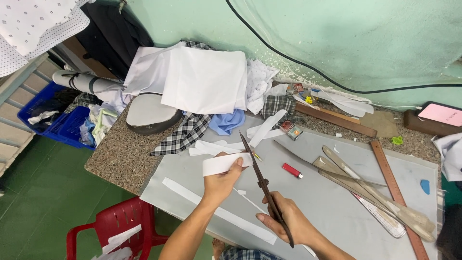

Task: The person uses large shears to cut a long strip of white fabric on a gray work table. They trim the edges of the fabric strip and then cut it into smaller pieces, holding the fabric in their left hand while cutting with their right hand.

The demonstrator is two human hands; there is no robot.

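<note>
My left hand (pixel 220 180) pinches a short white fabric strip (pixel 226 163) above the grey cutting mat (pixel 327 197). My right hand (pixel 288 220) grips dark tailor's scissors (pixel 263 185). Their blades point up and away, with the tip reaching the strip's right end. A long white strip (pixel 219 210) lies on the mat below my hands, running diagonally. A red lighter (pixel 292 170) rests on the mat just right of the scissors.
White cloth (pixel 202 79), plaid scraps (pixel 185 132) and a pressing pad (pixel 149 113) crowd the back of the granite counter. Wooden rulers (pixel 397 192) and curved templates (pixel 370 190) lie at right. A phone (pixel 442 114) sits far right. A red plastic chair (pixel 120 224) and blue crates (pixel 53 115) stand on the floor at left.
</note>
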